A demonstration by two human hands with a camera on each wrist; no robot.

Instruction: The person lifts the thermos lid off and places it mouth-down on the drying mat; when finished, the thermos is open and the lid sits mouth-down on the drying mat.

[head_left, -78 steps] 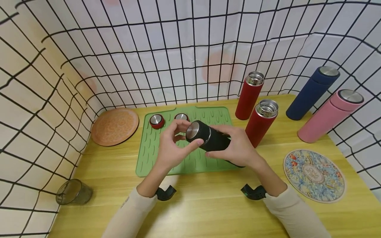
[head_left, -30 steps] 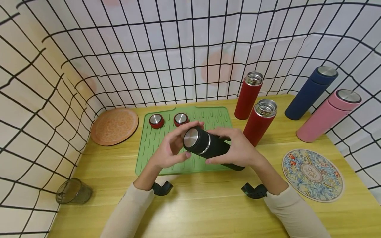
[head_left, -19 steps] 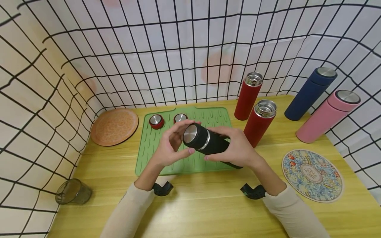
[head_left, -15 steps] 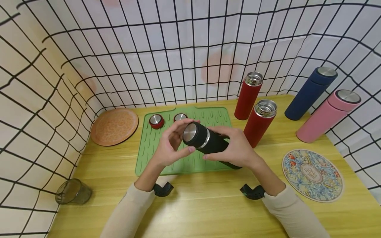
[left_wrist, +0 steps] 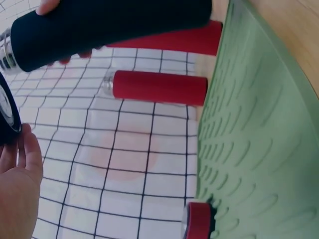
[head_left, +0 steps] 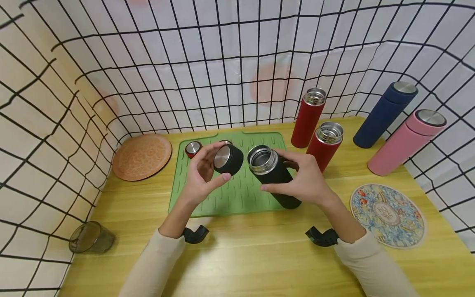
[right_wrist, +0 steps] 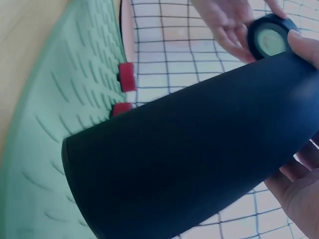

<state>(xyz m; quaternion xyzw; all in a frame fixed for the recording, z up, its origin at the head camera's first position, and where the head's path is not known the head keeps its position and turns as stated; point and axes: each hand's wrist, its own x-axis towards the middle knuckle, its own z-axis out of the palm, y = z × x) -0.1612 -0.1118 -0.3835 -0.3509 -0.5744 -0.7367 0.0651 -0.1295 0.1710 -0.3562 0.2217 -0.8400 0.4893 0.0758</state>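
Note:
My left hand [head_left: 197, 179] pinches a black screw lid [head_left: 233, 160] with a steel top, clear of the bottle. My right hand [head_left: 309, 178] grips a black thermos bottle [head_left: 283, 192] round its upper body, tilted with its bare steel mouth toward the lid. Both are held over the green drying mat [head_left: 222, 202]. In the right wrist view the bottle [right_wrist: 189, 154] fills the middle, and the underside of the lid [right_wrist: 271, 40] shows beyond it. Two red lids lie on the mat: one [head_left: 192, 149] shows at the left, the other [head_left: 225, 142] is mostly behind the left hand.
Two uncapped red bottles [head_left: 307, 119] [head_left: 323, 146] stand right of the mat. A blue bottle [head_left: 384, 115] and a pink bottle [head_left: 402, 144], both capped, stand farther right. An orange round mat [head_left: 142, 157], a glass [head_left: 92, 238] and a patterned round mat [head_left: 387, 215] lie around. Wire grid panels [head_left: 208, 74] enclose the table.
The black lid has come off the bottle and moved left with my left hand. My right hand has shifted slightly right with the bottle, whose steel mouth is now exposed.

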